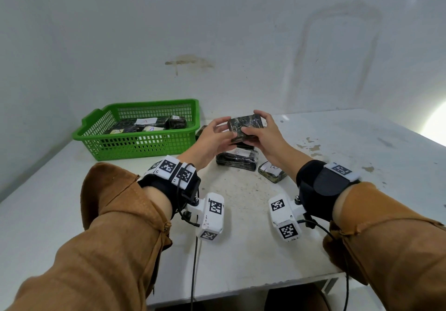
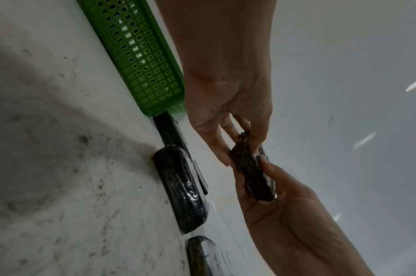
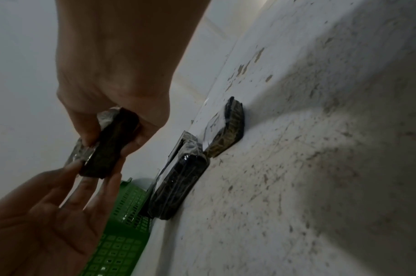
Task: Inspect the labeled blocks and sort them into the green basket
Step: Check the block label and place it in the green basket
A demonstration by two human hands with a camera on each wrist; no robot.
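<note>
Both my hands hold one dark, plastic-wrapped block in the air over the table; no label shows on its upper face. My left hand pinches its left end between thumb and fingers. My right hand grips the right end, fingers on top and thumb in front. In the left wrist view the same block sits edge-on between the left hand and the right hand. The right wrist view shows this block too. To the left stands the green basket, with several labelled blocks inside.
Below my hands on the white table lie a block labelled B and a smaller labelled block. Another dark block lies beside the basket's right wall. A white wall stands close behind.
</note>
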